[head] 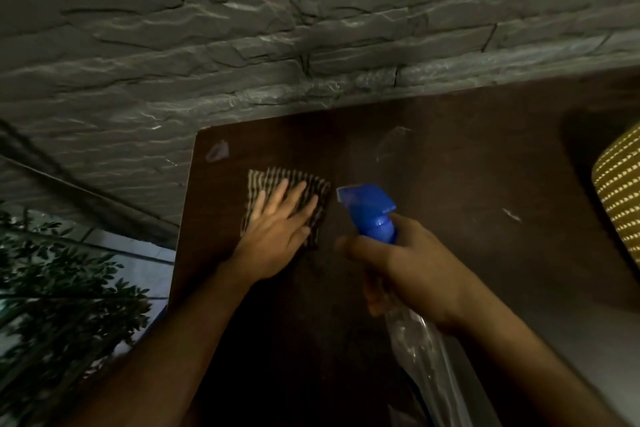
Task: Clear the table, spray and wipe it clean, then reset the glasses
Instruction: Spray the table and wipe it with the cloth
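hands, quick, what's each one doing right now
Left hand: open, fingers flat, pressing the cloth on the table.
Right hand: closed on the spray bottle, nozzle pointing toward the cloth.

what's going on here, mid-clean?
Yes. A person is wiping a dark wooden table. The left hand presses flat on a striped cloth near the table's far left corner. The right hand grips a clear spray bottle with a blue trigger head, nozzle aimed toward the cloth. Smudges show near the corner and further right. No glasses are in view.
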